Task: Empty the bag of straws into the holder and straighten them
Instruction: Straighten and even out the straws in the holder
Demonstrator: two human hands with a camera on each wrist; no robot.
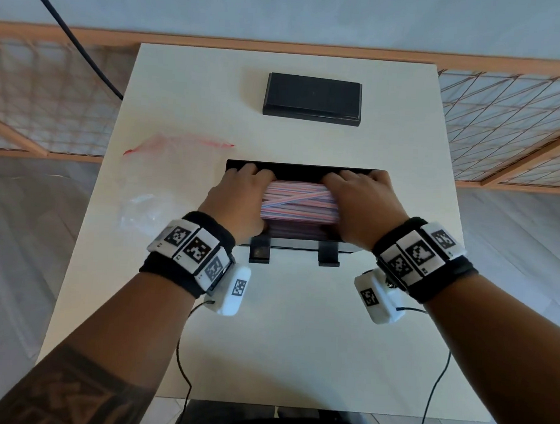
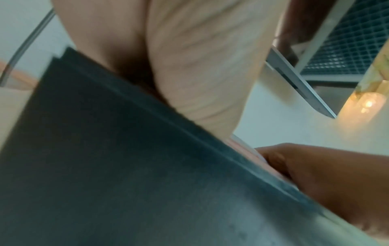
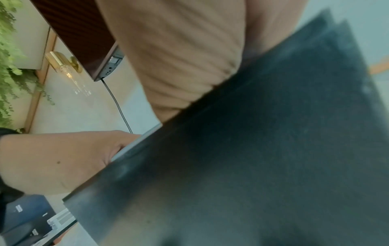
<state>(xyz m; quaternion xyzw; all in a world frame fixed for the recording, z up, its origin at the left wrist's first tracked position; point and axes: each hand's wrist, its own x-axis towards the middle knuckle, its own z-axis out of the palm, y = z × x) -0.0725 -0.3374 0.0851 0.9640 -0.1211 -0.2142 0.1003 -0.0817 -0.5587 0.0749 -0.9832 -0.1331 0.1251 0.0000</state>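
While both hands work at the holder, the scene reads as follows.

Straws: a bundle of thin pink, white and blue striped plastic straws (image 1: 300,202) lies lengthwise inside the holder, between the two hands; one or two straws lie crossed on top of the pile.

Holder: an open black rectangular plastic straw holder (image 1: 294,170) stands near the middle of the table, with two black feet at its near edge. Its dark wall fills most of both wrist views (image 2: 126,166) (image 3: 273,158).

Left hand: the left hand (image 1: 237,200) lies against the left end of the bundle, fingers reaching over the far rim of the holder, thumb side toward the near wall. Whether the fingers clasp the straws or only press them cannot be told.

Right hand: the right hand (image 1: 363,205) mirrors it at the right end of the bundle, fingers over the far rim; the grip likewise cannot be told.

Bag: an emptied clear plastic zip bag with a red seal strip (image 1: 153,185) lies flat on the table, left of the holder and apart from it.

Lid: a flat black rectangular lid (image 1: 312,98) rests beyond the holder, near the far edge.

Table: a pale cream rectangular tabletop (image 1: 281,341) bears all of these.
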